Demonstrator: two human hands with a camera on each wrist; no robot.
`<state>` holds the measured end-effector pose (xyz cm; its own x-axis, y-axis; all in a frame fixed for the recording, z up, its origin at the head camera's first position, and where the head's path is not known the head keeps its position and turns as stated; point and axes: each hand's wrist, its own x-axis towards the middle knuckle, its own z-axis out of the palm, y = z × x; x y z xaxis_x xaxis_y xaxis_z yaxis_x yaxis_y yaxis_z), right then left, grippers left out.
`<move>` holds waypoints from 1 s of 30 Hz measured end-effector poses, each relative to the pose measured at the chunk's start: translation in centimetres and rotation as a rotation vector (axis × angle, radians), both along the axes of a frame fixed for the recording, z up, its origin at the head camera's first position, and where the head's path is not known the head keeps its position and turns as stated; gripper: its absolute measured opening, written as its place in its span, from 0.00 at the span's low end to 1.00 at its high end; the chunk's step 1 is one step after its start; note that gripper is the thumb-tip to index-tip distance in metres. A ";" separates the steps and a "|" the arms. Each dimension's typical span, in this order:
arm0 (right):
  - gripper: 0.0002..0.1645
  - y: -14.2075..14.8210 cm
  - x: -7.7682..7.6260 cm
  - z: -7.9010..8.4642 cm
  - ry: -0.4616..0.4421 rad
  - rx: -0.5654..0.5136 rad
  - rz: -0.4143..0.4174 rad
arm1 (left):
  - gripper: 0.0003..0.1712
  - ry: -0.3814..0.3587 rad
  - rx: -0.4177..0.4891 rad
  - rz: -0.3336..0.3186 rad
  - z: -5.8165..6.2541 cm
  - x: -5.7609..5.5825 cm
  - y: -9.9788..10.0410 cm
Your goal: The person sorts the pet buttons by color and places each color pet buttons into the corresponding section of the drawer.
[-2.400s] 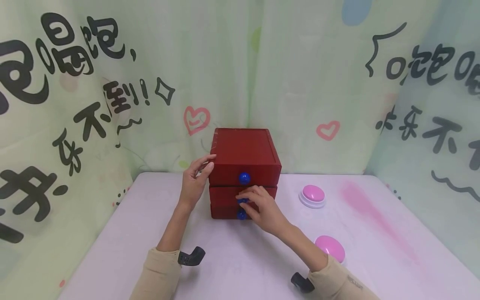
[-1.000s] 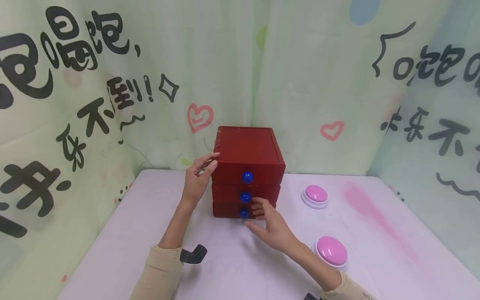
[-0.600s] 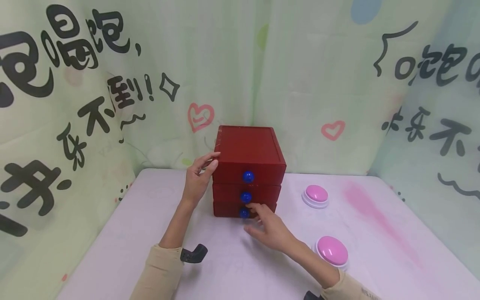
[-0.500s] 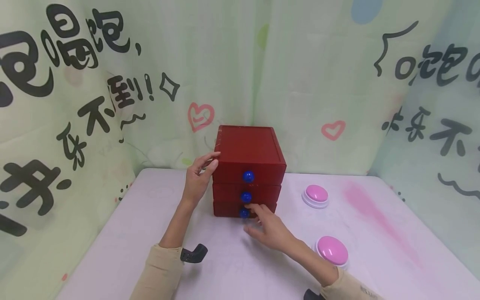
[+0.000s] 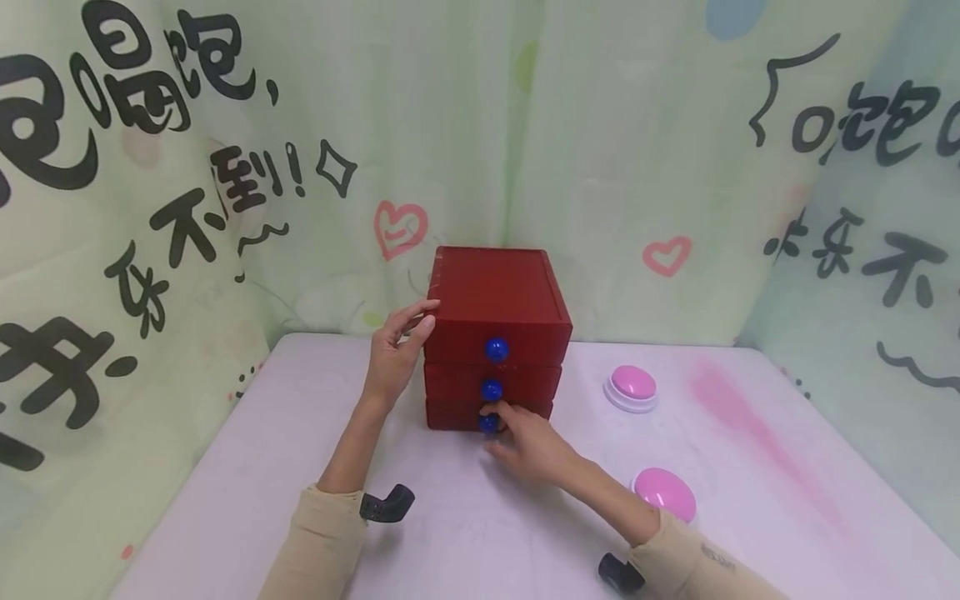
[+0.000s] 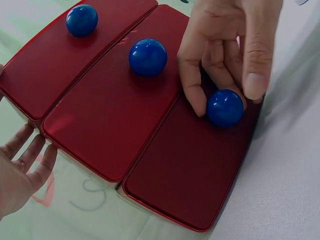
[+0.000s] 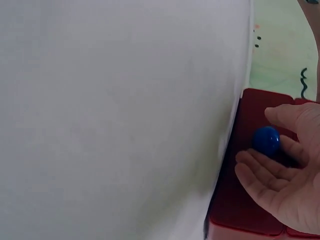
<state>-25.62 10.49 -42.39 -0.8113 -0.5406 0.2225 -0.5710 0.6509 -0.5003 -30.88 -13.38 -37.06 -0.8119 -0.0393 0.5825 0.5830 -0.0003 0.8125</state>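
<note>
Sitting inside the right grip (image 6: 232,42) — lowest blue knob (image 6: 225,109), between finger (image 6: 192,85) and thumb (image 6: 258,65).

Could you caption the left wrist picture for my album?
Right hand poised around the lowest blue knob, left hand touching the side of the red drawer unit.

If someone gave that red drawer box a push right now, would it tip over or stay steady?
The red drawer box would probably slide before tipping, as it looks broad and sits flat on the table. It seems stiff, judging by its straight edges and flat faces. The left hand at its side might help steady it.
</note>
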 end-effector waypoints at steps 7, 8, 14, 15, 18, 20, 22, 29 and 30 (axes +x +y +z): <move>0.18 -0.1 -0.8 0.2 0.021 -0.054 0.013 | 0.19 -0.005 -0.004 -0.001 0.2 0.1 -0.1; 0.18 0.0 -0.8 0.1 0.030 -0.061 0.017 | 0.19 -0.005 -0.004 -0.001 0.2 0.2 -0.1; 0.17 0.1 -1.0 -0.3 0.076 -0.091 0.032 | 0.19 -0.017 -0.010 0.006 0.2 0.3 -0.1; 0.17 0.1 -1.0 -0.4 0.072 -0.090 0.025 | 0.19 -0.017 -0.012 0.007 0.2 0.3 -0.1; 0.17 0.0 -0.9 -0.4 0.056 -0.081 0.005 | 0.18 -0.007 -0.010 0.007 0.2 0.2 -0.1; 0.17 0.0 -0.8 -0.4 0.056 -0.068 -0.005 | 0.18 -0.009 -0.008 0.005 0.2 0.3 -0.1; 0.17 -0.1 -0.5 -0.4 0.058 -0.056 -0.008 | 0.18 -0.009 -0.008 0.000 0.1 0.2 -0.1; 0.16 -0.2 0.9 -0.2 0.051 -0.034 0.015 | 0.19 -0.003 -0.017 0.006 0.0 0.2 -0.1; 0.16 -0.2 1.2 -0.2 0.047 -0.032 0.023 | 0.19 0.000 -0.019 0.007 0.0 0.3 -0.1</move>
